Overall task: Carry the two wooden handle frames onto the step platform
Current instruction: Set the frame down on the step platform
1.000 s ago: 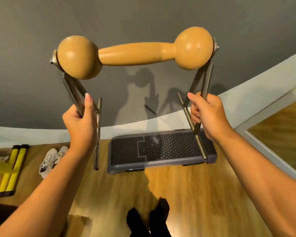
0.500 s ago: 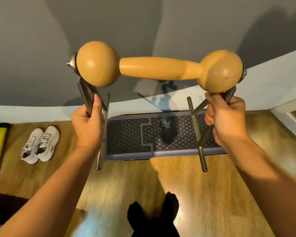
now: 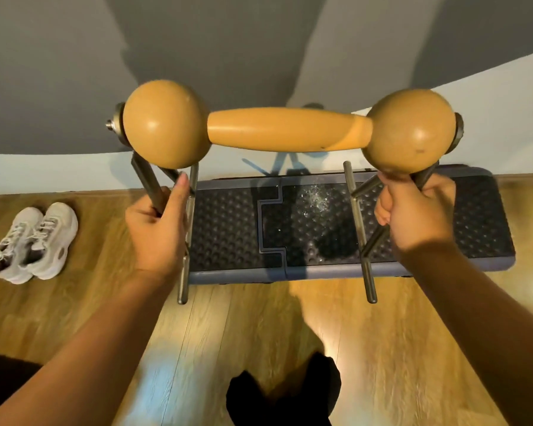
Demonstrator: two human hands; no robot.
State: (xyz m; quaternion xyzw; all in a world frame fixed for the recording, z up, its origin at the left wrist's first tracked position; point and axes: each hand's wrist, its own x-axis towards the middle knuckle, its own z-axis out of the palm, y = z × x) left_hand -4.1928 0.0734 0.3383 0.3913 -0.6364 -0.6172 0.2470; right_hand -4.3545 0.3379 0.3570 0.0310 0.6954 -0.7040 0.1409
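One wooden handle frame (image 3: pixel 286 129) hangs in the air in front of me: a tan wooden bar with a ball at each end, on grey metal legs. My left hand (image 3: pixel 159 229) grips the left legs and my right hand (image 3: pixel 413 210) grips the right legs just under the right ball. The frame hovers over the near half of the step platform (image 3: pixel 228 229), a dark studded board with a blue-grey rim lying on the floor against the wall. A second frame is not in view.
A pair of white sneakers (image 3: pixel 34 241) sits on the wooden floor left of the platform. The grey wall with a white skirting runs right behind the platform. My dark-socked feet (image 3: pixel 283 395) stand on the floor before it.
The frame has come lower and nearer to the platform, which now looks larger and closer. The yellow bars at the far left have left the view. Both hands keep their grip.
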